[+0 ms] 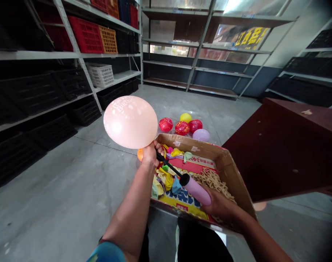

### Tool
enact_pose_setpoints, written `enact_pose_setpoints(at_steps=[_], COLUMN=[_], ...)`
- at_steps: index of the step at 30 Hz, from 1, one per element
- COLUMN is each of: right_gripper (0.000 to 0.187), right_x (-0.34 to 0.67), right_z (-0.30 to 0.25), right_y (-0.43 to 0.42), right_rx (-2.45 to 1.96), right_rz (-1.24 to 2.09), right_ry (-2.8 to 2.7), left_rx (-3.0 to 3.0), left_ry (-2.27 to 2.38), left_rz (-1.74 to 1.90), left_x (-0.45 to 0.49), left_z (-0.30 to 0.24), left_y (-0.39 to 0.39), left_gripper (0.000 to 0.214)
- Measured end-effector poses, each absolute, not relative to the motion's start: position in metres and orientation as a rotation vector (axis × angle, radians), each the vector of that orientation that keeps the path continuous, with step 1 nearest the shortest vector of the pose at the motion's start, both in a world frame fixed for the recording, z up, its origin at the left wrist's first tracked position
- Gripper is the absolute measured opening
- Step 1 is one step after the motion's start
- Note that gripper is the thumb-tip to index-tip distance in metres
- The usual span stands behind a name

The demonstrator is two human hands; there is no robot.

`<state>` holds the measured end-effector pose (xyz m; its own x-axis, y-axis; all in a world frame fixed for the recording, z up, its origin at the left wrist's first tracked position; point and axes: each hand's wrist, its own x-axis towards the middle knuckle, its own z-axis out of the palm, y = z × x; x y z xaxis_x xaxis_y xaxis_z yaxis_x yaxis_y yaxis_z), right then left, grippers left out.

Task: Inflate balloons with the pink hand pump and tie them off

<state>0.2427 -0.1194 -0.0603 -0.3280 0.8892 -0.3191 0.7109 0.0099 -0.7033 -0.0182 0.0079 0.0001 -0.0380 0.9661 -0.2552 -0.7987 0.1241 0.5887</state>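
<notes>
My left hand is closed round the neck of an inflated pale pink balloon, pinching it onto the black nozzle of a hand pump. My right hand grips the pump's pink barrel from below. Both hands are above an open cardboard box on my lap. The box holds several flat, uninflated balloons in mixed colours and a heap of tan rubber bands.
Several inflated balloons, red, yellow and purple, lie on the grey concrete floor beyond the box. A dark red table stands at my right. Metal shelving with black, red, orange and white crates lines the left wall and the back.
</notes>
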Motion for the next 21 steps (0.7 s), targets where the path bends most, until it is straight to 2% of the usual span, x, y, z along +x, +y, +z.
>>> enact_pose_setpoints(at_steps=[5, 15, 21], right_gripper=[0.053, 0.053, 0.045], right_x=[0.255, 0.191, 0.203], right_z=[-0.067, -0.048, -0.048], right_y=[-0.123, -0.093, -0.098], right_rx=[-1.66, -1.535, -1.51], right_rz=[1.242, 1.378, 1.333], right_ry=[-2.094, -1.994, -2.016], left_rx=[0.315, 0.385, 0.363], left_ry=[0.706, 0.727, 0.727], left_rz=[1.494, 1.411, 1.421], left_x=[-0.017, 0.009, -0.001], left_z=[0.003, -0.004, 0.0], left_y=[0.009, 0.001, 0.004], left_gripper=[0.022, 0.028, 0.026])
